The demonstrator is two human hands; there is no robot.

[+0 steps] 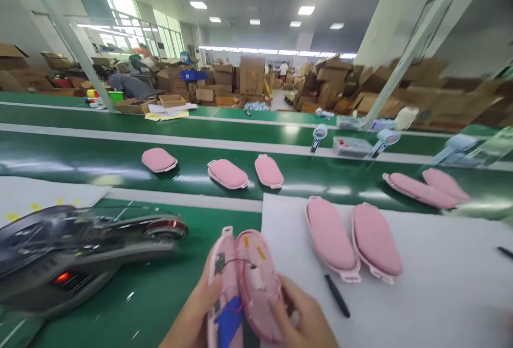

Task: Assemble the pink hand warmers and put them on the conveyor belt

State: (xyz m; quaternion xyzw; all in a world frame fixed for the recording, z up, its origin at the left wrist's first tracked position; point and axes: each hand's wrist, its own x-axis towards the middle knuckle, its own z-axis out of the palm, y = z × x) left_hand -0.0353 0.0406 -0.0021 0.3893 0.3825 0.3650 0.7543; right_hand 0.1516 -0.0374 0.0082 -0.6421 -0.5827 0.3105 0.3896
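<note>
Two halves of an opened pink case are held side by side at the bottom middle. My left hand [200, 297] grips the left half [229, 278], which shows a small circuit board and a blue piece. My right hand [298, 310] has its fingers on the right half [260, 284], whose inside carries two yellow strips and a pale block. A thin dark wire runs between the halves. To the right, two closed pink cases [331, 236] lie on white paper [433, 284], with a black pen-like tool [337, 295] beside them.
At the left lies a dark grey machine [80, 262] with a glowing red light. Several pink cases [228, 173] rest on the green belt [192, 150] ahead. Farther back are blue handheld fans [319, 137], a clear bin [352, 146], and cardboard boxes [252, 75].
</note>
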